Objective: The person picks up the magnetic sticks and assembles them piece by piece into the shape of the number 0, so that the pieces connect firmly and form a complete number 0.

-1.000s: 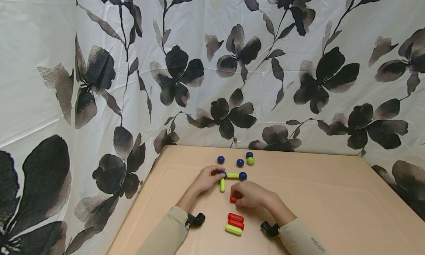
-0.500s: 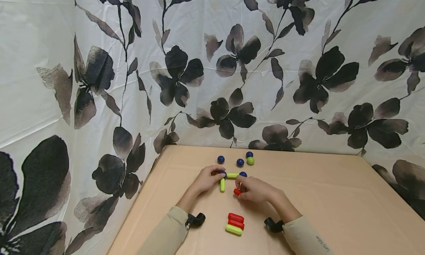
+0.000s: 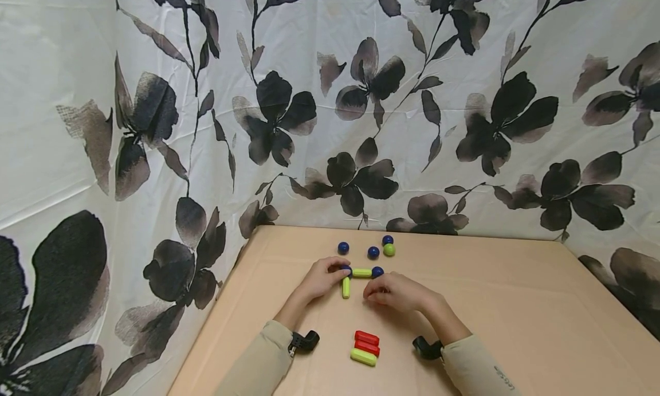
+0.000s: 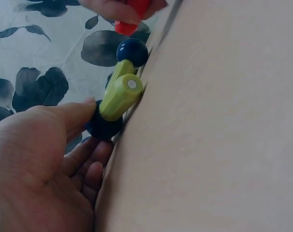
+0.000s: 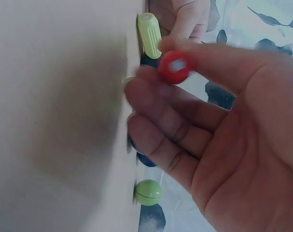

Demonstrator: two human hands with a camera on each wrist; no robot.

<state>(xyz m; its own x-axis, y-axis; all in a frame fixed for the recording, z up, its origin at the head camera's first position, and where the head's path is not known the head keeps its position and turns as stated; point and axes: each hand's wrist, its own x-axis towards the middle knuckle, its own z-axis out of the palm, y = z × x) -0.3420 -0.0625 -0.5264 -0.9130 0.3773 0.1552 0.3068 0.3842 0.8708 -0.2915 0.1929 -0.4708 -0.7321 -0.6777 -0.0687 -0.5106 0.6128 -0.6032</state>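
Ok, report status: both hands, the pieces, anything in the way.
Left hand gripping corner blue ball, two yellow-green sticks meeting there. Right hand pinching red stick near the build's other blue ball. Nothing visible between them.

a white, dark-flowered cloth (image 3: 319,126) hangs behind the pale tan table (image 3: 505,298)

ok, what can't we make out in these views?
- Red rod: head, hidden by the right hand; right wrist, blurred and end-on, so its length doesn't show.
- Corner ball: head, partly covered by the left hand.
- Right hand: left wrist, cut off by the top edge.
- Rear blue ball: head, partly behind the green ball.
- Sleeve lettering: head, too small to read.
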